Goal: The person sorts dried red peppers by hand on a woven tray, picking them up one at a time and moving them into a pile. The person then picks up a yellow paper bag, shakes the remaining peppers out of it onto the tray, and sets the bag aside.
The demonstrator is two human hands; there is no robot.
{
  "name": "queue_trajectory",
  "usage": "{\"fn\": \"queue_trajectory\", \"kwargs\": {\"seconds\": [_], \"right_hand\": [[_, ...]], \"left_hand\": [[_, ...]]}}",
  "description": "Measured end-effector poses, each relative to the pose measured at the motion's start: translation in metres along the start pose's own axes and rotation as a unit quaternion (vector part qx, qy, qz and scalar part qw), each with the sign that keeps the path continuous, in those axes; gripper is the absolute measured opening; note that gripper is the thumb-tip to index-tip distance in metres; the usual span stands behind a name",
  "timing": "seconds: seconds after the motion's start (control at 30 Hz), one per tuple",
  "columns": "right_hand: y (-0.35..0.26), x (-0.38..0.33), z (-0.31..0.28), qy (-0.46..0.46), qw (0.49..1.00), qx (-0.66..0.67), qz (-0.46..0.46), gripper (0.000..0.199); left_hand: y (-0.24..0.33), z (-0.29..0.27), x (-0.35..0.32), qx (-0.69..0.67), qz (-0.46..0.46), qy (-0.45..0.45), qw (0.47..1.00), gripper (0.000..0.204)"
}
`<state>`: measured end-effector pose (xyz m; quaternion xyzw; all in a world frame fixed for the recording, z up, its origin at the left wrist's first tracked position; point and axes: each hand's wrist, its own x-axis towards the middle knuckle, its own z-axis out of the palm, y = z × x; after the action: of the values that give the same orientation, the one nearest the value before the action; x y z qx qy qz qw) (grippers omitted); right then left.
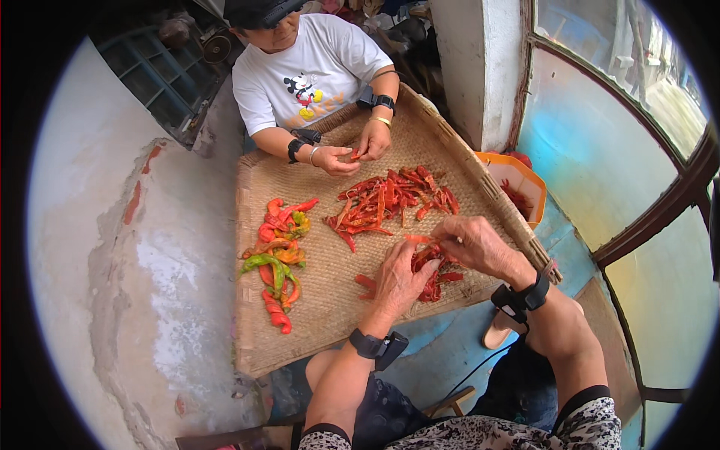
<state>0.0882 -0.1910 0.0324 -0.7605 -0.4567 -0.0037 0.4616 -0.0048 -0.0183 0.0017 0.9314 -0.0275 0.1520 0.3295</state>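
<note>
A red chili pepper spans the small gap between my two hands. My right hand pinches one end of it with closed fingertips. My left hand is curled at the other end, its fingertips partly hidden. Beneath both hands lies a small heap of dark red chili pieces. Farther back on the woven tray is a larger pile of split dried red chilies. Whole twisted peppers, red, orange and green, lie along the tray's left side.
Across the tray, a person in a white T-shirt holds a small red piece between both hands. An orange-rimmed container with dark red bits stands beyond the right edge. A plaster wall rises at left, framed window panes at right.
</note>
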Motion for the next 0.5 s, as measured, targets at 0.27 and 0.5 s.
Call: {"fn": "queue_trajectory", "kwargs": {"seconds": [0.27, 0.5], "right_hand": [[0.0, -0.002, 0.012, -0.031, 0.985, -0.161, -0.057, 0.022], [0.027, -0.004, -0.025, 0.077, 0.96, -0.267, -0.024, 0.016]], "left_hand": [[-0.007, -0.001, 0.0, -0.138, -0.066, -0.016, 0.988, 0.027], [0.002, -0.003, -0.002, -0.147, -0.061, -0.003, 0.987, 0.022]]}}
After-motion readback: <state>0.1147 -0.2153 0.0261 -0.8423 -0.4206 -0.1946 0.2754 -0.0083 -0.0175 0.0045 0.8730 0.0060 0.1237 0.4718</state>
